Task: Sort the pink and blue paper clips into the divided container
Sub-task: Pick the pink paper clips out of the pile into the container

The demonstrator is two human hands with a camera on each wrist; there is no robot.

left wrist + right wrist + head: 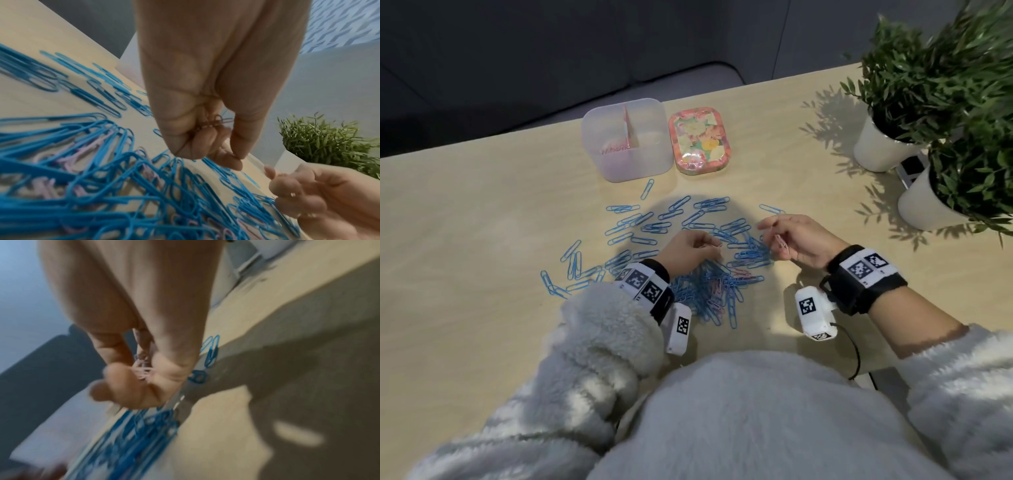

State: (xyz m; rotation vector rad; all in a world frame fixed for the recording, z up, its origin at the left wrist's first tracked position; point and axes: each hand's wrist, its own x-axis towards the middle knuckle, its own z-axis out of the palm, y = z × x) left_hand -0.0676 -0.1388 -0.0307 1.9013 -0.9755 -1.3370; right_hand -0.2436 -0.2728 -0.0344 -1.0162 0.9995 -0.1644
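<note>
Pinching pink clips [781,244] — both hands' fingers [770,226] — above a clip-strewn wooden table [465,212].

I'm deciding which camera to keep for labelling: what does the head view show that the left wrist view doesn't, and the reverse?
Only the head view shows the divided container, with pink clips in its left compartment, the floral tin beside it, and the whole spread of blue clips.

Only the left wrist view shows, close up, the pink clips that the left hand grips inside its curled fingers, and pink clips tangled in the pile.

Both show the table, the right hand and a potted plant.
</note>
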